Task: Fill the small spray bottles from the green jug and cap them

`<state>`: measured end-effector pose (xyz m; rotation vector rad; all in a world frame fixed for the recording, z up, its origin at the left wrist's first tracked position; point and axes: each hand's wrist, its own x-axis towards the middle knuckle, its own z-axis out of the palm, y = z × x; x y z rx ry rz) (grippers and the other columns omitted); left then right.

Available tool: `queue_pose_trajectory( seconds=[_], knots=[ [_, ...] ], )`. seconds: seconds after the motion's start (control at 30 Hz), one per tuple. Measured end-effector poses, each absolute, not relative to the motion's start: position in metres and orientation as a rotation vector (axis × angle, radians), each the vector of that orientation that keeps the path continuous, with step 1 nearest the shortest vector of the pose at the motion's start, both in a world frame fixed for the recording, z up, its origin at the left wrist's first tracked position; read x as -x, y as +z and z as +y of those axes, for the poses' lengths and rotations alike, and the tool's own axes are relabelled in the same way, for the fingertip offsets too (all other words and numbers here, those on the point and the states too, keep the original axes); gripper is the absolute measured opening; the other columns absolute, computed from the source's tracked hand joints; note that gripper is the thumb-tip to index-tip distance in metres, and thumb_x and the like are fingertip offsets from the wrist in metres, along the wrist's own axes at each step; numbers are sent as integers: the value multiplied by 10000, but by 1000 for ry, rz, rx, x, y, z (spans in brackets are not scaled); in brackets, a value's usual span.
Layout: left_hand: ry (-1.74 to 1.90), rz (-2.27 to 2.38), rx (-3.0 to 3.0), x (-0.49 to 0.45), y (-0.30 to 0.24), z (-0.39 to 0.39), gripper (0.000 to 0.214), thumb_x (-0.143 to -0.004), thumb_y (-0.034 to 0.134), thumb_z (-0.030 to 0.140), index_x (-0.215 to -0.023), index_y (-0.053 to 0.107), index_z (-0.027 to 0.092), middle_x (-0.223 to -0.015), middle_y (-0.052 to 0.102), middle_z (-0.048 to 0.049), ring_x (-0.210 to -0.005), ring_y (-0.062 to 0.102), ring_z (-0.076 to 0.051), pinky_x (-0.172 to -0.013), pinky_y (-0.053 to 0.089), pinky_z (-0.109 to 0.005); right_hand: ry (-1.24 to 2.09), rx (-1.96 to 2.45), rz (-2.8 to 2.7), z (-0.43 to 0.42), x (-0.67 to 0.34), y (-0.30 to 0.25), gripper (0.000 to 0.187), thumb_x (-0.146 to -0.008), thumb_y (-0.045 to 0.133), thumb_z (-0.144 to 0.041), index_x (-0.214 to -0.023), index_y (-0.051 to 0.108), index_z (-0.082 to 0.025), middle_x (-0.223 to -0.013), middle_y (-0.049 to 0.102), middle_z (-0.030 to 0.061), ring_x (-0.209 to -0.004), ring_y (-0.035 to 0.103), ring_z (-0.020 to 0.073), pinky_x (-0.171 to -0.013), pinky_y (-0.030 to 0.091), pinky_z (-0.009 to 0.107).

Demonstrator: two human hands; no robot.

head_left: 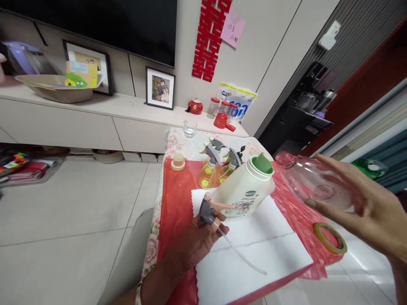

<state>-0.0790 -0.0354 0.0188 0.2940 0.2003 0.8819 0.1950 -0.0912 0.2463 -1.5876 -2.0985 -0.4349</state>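
Note:
My left hand (195, 243) is closed round a trigger spray head (207, 212), grey and peach, whose thin clear dip tube (243, 254) hangs out over the white sheet (254, 245). In my right hand (372, 207) is a clear plastic bottle (318, 182), tilted on its side with its uncapped neck pointing left. Between the hands stands a large cream detergent jug (246, 190) with its mouth uncovered and a green spout inside. Behind it are several spray bottles, including one with yellow liquid (208, 174). A cream cap (178, 162) lies left of them.
A roll of tape (330, 238) sits at the right on the red plastic sheet (174, 199). At the table's far end is a glass cup (190, 128). The cabinet behind holds a red scoop (221, 121), glass jars (213, 108) and a white pouch (238, 99).

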Motion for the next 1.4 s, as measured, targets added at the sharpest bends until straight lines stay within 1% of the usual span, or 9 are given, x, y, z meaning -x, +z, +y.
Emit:
queue_pose_trajectory(
  seconds=[0.07,0.17,0.33,0.5,0.63,0.93,1.07,1.17,1.4],
  knots=[
    [877,194,-299,78,17,-36,447,-637,943,239,-1012,707,301,-950,720,26,-855,675,-132,-884,523,-322,-502,1580,-2162,-85,-194,254,702,-929,608,-671,-1514,464,-309,-1358,543,40,-1189,570,256,-1046,501,431],
    [881,177,-295,77,15,-36,406,-644,939,226,-983,722,273,-974,714,9,-897,675,-143,-885,520,-321,-536,1597,-2229,-79,-193,264,701,-942,577,-686,-1515,465,-297,-1373,523,52,-1217,544,262,-1019,493,429],
    [904,169,-225,76,15,-36,608,-623,946,167,-1134,688,371,-945,708,32,-926,668,-137,-868,523,-321,-626,1532,-2358,-70,-190,275,671,-982,526,-664,-1523,451,-274,-1366,514,63,-1195,538,231,-930,512,366],
    [852,168,-285,77,14,-36,457,-650,934,224,-1044,724,319,-972,723,26,-887,678,-134,-913,519,-321,-677,1457,-2454,-62,-188,282,653,-1016,482,-652,-1539,421,-264,-1380,498,72,-1182,531,228,-965,477,380],
    [855,196,-277,76,15,-35,453,-616,951,235,-999,721,314,-955,707,39,-894,662,-132,-895,522,-309,-690,1435,-2490,-58,-188,284,639,-1025,478,-632,-1546,405,-270,-1394,487,72,-1212,511,235,-978,461,382],
    [865,176,-283,75,9,-36,489,-665,924,220,-1082,685,312,-983,682,18,-933,646,-146,-925,507,-343,-737,1408,-2580,-55,-185,292,545,-1046,463,-509,-1521,418,-246,-1420,463,75,-1218,492,236,-986,446,384],
    [881,184,-244,74,12,-36,639,-615,947,187,-1167,658,328,-954,658,20,-961,628,-153,-877,511,-332,-755,1381,-2601,-53,-187,294,564,-1025,481,-524,-1522,421,-263,-1424,463,52,-1200,502,247,-953,471,402],
    [878,179,-247,74,14,-37,738,-636,934,170,-1265,605,375,-954,663,27,-965,620,-146,-870,506,-325,-781,1362,-2623,-51,-187,296,563,-1022,482,-512,-1518,422,-255,-1422,464,50,-1211,494,258,-951,467,416],
    [848,139,-262,74,8,-37,684,-699,901,163,-1276,607,384,-993,705,29,-930,647,-120,-906,500,-319,-824,1329,-2656,-48,-187,298,527,-1027,474,-443,-1512,423,-243,-1432,452,41,-1237,479,258,-983,448,426]
  ],
)
